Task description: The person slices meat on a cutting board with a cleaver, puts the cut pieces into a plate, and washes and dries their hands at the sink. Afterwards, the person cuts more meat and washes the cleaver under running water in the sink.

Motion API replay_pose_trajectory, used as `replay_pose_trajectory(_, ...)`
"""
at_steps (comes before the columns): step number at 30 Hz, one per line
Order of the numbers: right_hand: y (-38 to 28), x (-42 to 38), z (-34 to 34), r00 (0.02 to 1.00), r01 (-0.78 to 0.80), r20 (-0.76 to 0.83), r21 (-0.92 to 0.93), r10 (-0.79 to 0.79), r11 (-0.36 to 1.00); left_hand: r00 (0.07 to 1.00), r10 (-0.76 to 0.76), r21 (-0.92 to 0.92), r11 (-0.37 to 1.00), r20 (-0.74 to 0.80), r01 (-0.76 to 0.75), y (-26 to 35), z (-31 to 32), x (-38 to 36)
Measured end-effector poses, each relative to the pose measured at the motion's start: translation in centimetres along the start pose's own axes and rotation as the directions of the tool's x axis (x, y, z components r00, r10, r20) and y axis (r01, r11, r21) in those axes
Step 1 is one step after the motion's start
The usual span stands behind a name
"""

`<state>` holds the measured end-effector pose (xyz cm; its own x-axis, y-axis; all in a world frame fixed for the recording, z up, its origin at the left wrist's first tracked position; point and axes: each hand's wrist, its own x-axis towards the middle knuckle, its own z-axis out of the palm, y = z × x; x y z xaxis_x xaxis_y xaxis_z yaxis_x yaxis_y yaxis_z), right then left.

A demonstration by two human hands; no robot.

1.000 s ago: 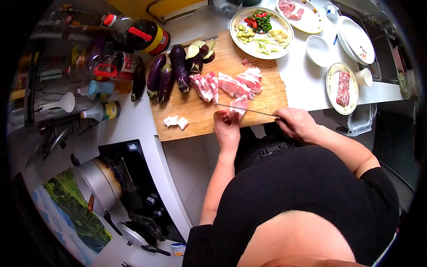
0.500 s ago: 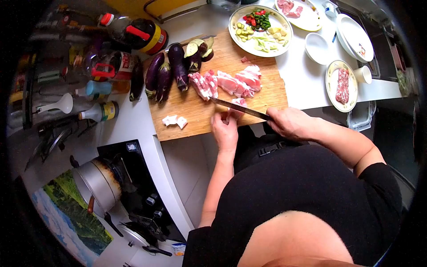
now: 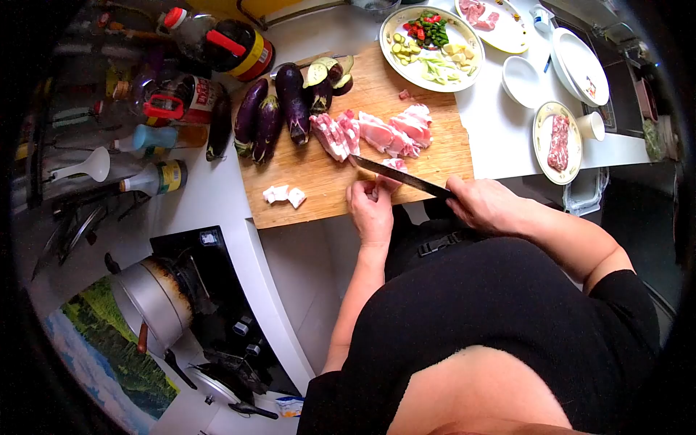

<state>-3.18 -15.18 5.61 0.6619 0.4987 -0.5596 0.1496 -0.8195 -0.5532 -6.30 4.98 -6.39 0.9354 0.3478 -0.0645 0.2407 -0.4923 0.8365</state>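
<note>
Head view: left hand (image 3: 371, 206) pinches a pork piece (image 3: 391, 172) at the cutting board's (image 3: 319, 174) near edge; right hand (image 3: 484, 204) grips the knife (image 3: 402, 177) across it. Slicing seems underway; next cut needs fingertips clear. Finished slices (image 3: 373, 134) lie beyond.

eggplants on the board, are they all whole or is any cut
Mixed. Three eggplants lie whole along the cutting board; behind them cut eggplant pieces show pale flesh on their sliced faces.
</note>
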Motion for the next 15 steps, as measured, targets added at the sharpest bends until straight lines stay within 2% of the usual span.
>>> replay_pose_trajectory(5, 0.3, 0.9, 0.7, 1.000, 0.003, 0.025, -0.004, -0.003, 1.000, 0.998, 0.057, 0.064, 0.996, -0.008, -0.057, 0.6, -0.3, 0.0)
replay_pose_trajectory(7, 0.6, 3.0, 2.3, 0.994, 0.092, -0.055, -0.009, -0.093, 0.996, 0.999, 0.039, 0.092, 0.995, 0.015, -0.040, 0.1, -0.3, 0.0)
replay_pose_trajectory(9, 0.2, 4.8, 3.6, 0.992, 0.101, -0.081, -0.005, -0.101, 0.995, 0.998, 0.062, 0.074, 0.995, 0.017, -0.063, -0.5, -0.2, -0.1)
replay_pose_trajectory(11, 0.0, 5.7, 4.4, 0.992, 0.088, -0.084, -0.078, -0.095, 0.993, 0.996, 0.083, 0.061, 0.995, 0.012, -0.083, -0.9, -0.3, -0.2)
replay_pose_trajectory(13, -0.1, 5.7, 5.0, 0.985, 0.107, -0.125, -0.085, -0.117, 0.991, 0.997, -0.023, -0.093, 0.995, 0.073, 0.030, -0.9, -0.5, -0.4)
replay_pose_trajectory(15, -0.2, 5.4, 5.1, 0.968, 0.154, -0.182, -0.110, -0.173, 0.982, 0.992, -0.056, -0.130, 0.989, 0.111, 0.070, -1.5, -0.5, -0.4)
